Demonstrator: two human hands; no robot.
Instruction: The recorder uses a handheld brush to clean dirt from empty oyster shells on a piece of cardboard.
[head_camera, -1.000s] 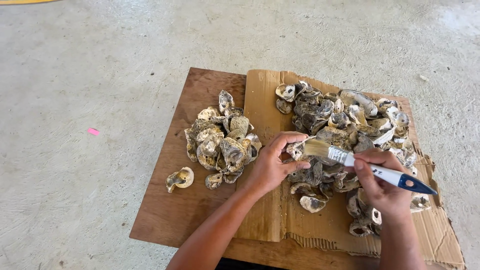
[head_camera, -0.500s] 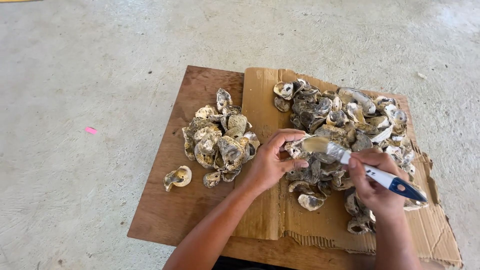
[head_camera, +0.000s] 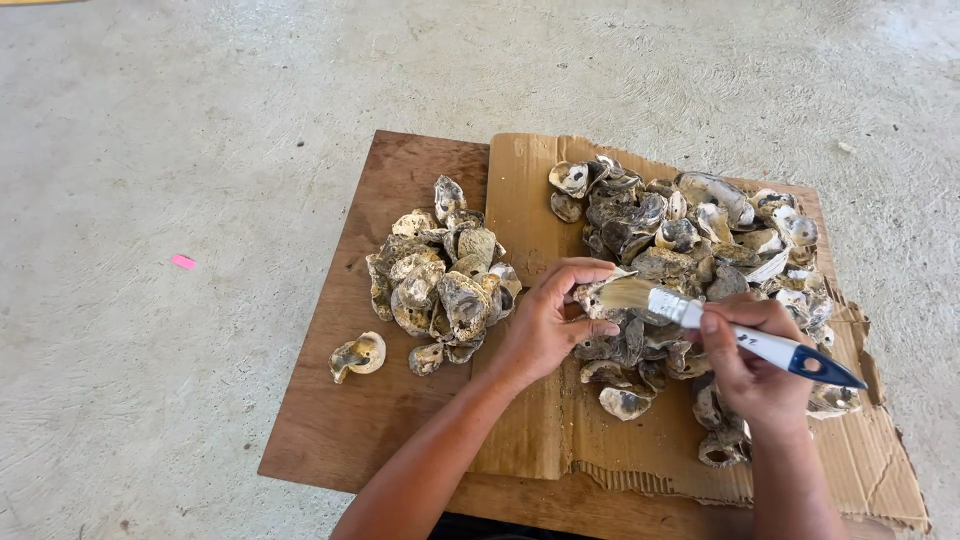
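Left hand (head_camera: 545, 325) grip pinching oyster shell (head_camera: 592, 297), right hand (head_camera: 752, 360) grip clasping paintbrush (head_camera: 700, 318), bristles on shell

Pile of oyster shells (head_camera: 440, 275) on wooden board (head_camera: 350, 420), lone shell (head_camera: 358, 355), pink scrap (head_camera: 183, 262) on concrete floor (head_camera: 150, 120)

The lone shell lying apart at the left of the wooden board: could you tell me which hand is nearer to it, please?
Left. The left hand is to the right of the lone shell, past the smaller pile; the right hand, holding the brush, is farther right.
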